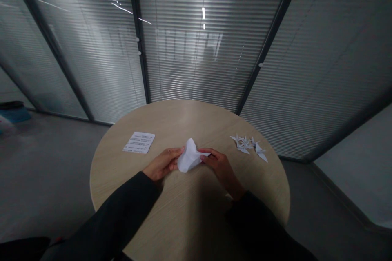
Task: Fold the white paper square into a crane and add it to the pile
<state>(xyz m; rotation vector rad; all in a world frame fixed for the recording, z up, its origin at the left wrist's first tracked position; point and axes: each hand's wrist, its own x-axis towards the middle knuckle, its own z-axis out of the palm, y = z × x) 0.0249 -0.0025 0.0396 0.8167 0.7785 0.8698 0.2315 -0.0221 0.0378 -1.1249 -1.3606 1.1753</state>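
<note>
Left hand (163, 164): fingers together and extended, narrow grip, thumb side and fingertips pressed against the left edge of the paper. Right hand (219, 167): curled, narrow grip, fingertips pinching the paper's right-hand point.

Folded white paper (189, 155): one sheet, held between both hands at lower centre of the frame. Several layers, soft and puffed rather than flat, with a rounded lower body, a raised peak at the top and a narrow point running right. Creases show faintly. Whether it touches the table cannot be told.

Black sleeves: left sleeve (113, 212) runs from the lower left of the frame; right sleeve (260, 224) from the lower right, in shadow.

Round table (190, 116): pale wood grain, filling the lower middle of the frame.

Printed sheet (139, 142): white, lines of small text, unreadable, lying flat on the table, left of the hands.

Paper cranes (247, 145): small, white, a loose heap on the table, right of the hands, two lying slightly lower right of the rest.

Glass partition with blinds (190, 49): across the top of the frame, behind the table.

Grey floor (45, 167): at left.
</note>
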